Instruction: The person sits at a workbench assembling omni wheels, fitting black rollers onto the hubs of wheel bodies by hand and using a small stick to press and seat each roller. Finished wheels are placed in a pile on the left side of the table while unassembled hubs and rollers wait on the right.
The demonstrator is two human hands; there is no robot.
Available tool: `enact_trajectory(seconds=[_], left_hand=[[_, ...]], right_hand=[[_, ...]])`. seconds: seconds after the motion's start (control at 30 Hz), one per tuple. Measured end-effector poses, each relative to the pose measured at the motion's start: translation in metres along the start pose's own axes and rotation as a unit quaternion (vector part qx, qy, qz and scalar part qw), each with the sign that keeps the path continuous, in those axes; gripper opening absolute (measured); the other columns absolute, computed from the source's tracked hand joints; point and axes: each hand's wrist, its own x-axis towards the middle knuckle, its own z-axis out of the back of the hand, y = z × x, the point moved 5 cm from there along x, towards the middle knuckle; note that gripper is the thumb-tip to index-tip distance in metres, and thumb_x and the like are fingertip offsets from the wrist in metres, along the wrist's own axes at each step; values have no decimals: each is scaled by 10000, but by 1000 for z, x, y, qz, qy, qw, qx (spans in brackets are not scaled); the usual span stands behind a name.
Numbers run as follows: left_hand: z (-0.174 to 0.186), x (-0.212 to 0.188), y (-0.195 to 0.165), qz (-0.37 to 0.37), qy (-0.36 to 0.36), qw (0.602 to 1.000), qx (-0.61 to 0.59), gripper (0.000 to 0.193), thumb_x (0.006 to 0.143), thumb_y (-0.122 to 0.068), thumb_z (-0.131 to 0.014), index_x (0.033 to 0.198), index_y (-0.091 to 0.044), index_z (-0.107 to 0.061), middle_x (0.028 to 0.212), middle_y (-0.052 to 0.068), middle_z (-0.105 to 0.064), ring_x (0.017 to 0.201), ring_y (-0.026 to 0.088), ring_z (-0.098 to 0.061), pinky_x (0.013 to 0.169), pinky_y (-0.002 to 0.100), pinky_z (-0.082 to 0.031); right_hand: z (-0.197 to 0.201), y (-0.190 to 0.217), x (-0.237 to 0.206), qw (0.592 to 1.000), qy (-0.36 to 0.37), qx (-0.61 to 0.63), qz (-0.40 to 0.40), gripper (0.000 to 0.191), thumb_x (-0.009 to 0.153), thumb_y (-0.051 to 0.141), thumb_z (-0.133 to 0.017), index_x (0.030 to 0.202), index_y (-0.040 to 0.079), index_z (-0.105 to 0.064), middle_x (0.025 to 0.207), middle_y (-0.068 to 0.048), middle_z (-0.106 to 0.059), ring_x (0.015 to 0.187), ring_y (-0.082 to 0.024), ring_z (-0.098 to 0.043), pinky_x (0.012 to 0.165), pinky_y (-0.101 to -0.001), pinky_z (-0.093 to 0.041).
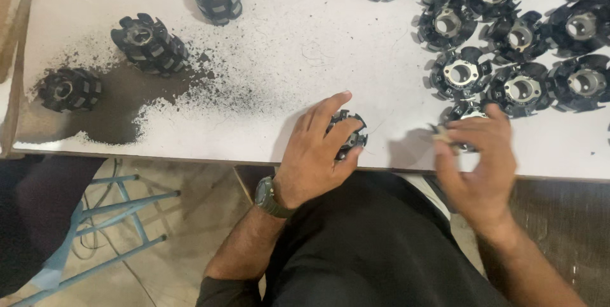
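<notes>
Gripping a black finned rotor [348,133] in left hand [316,154], right hand [478,164] pinching a small piece [443,134]; stacking three finished at upper left [150,44], many waiting upper right [518,34].

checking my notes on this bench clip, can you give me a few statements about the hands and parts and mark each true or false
1. The left hand grips a black finned rotor part at the white table's near edge. True.
2. The left wrist is bare. False: it wears a dark wristwatch.
3. Dark powder is spread over the table's left side. True.
4. The right hand rests flat and empty. False: its fingers pinch a small part beside another rotor.
5. The crowd of rotors sits at the far left. False: far right.
</notes>
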Motion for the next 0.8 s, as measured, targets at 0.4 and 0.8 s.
enact_trajectory(seconds=[0.4,0.8], left_hand=[[-12,-10,19,141,-69,985,-75,147,857,-86,-754,986,-75,-684,1331,133,-615,1212,354,-588,1035,468,-482],[-13,-7,13,112,-73,989,-62,145,818,-105,-765,935,-86,-681,1308,113,-620,1256,338,-565,1058,481,-456]], right_hand=[[-82,54,26,994,99,-30,19,280,823,49,-784,1066,90,-653,1006,-70,-666,1016,-292,-632,1191,-576,-356],[-78,55,40,993,115,13,8,228,833,56,-785,1025,85,-666,906,-56,-661,901,-303,-644,1140,-544,-463]])
